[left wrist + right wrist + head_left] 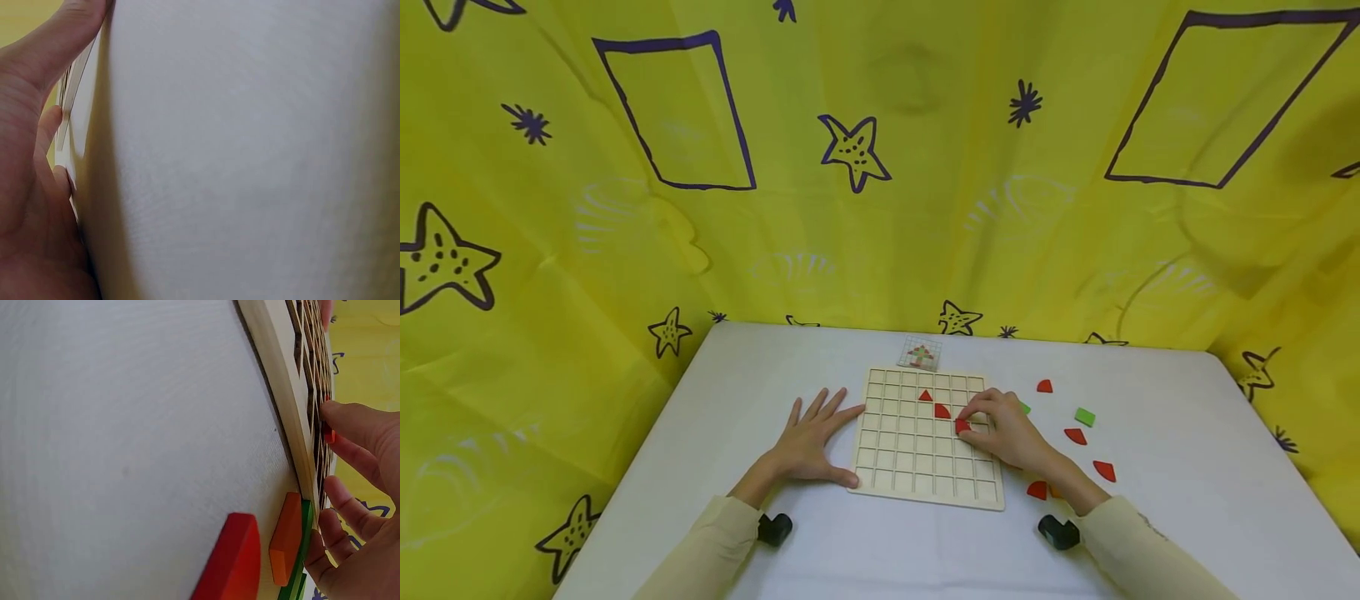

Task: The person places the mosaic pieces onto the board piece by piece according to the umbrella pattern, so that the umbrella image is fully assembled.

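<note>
A pale wooden grid board (914, 486) lies on the white table. Its cells hold a red triangle (926, 396) and a red quarter-circle piece (942, 411). Between thumb and fingertip, my right hand (1017, 433) pinches another red piece (962, 427) at a cell just below and right of these; the fingers partly cover its shape. The same red piece (329, 434) shows at the grid in the right wrist view. My left hand (805, 446) rests with spread fingers at the board's left side, thumb and index fingertip touching its edge.
Behind the board lies a small pattern card (920, 353). Right of it are several loose red quarter-circles (1075, 436), a green piece (1085, 417) and an orange piece (287, 540), some close to my right forearm. A yellow patterned curtain (880, 233) encloses the table's back and sides.
</note>
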`<state>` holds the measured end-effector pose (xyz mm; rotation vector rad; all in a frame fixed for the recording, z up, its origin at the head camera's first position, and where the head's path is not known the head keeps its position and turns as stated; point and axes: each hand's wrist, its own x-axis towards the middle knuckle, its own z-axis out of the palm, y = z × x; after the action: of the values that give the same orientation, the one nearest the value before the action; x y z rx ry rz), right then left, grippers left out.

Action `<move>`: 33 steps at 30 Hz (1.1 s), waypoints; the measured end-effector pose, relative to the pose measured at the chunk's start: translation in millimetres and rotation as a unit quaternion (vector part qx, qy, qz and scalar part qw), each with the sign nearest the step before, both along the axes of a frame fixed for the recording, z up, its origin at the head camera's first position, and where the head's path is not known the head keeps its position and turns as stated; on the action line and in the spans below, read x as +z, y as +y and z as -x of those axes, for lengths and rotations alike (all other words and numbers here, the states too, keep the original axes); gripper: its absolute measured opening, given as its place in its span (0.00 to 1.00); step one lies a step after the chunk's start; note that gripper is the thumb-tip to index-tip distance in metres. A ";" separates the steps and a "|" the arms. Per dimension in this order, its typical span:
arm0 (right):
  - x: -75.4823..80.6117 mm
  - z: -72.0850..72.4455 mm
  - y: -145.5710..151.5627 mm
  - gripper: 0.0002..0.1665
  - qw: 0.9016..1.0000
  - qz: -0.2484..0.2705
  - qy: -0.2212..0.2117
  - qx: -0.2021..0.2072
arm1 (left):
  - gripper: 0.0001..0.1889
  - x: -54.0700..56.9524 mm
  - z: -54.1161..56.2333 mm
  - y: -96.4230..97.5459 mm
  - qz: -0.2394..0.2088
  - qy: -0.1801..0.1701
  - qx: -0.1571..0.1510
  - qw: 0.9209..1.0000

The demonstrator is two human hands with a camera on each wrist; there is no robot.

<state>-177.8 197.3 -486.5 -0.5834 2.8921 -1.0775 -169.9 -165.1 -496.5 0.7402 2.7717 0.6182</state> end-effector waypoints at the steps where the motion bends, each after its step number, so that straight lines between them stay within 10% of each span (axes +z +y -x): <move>1: 0.0 0.2 -0.5 0.09 1.000 -0.002 0.001 0.000 | 0.60 0.3 -0.2 -0.2 0.000 0.001 0.000 1.000; 33: -1.0 0.1 -2.5 0.09 0.999 -0.026 0.016 0.008 | 0.61 -5.6 0.7 -1.6 -0.024 0.022 -0.009 0.999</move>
<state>-177.9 194.7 -487.5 -0.6263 2.9278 -0.9960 -170.6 -166.7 -502.2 0.7977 2.7947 0.6760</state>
